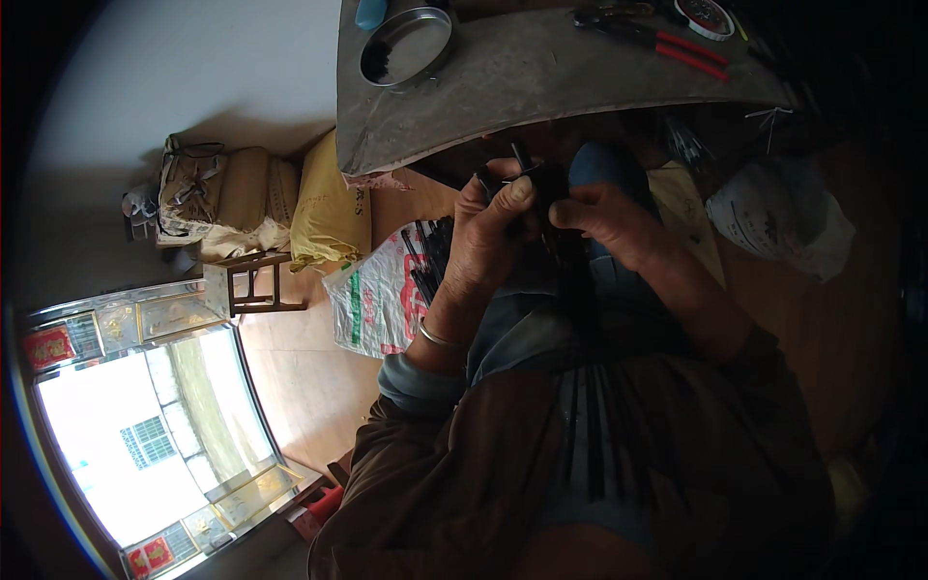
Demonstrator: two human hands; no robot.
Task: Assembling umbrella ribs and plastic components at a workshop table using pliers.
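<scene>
Over my lap, my left hand (491,227) is closed round a short dark rod (522,155), with the thumb pressed against it. My right hand (611,220) is closed beside it, thumb and fingers pinching a dark bundle (553,193) between the two hands. Deep shadow hides the bundle's exact kind and where its parts join. Long thin dark strips (597,425) lie lengthwise over my lap. More slim black rods (433,253) rest on a white printed woven sack (372,304) on the floor, left of my left hand.
Ahead is a grey-topped table (512,72), its edge close beyond my hands. It bears a round metal dish (408,48) with dark bits, red-handled pliers (691,56) and a small round container (704,17). A wooden stool (261,285), yellow sack (331,208) and whitish plastic bag (778,217) stand around.
</scene>
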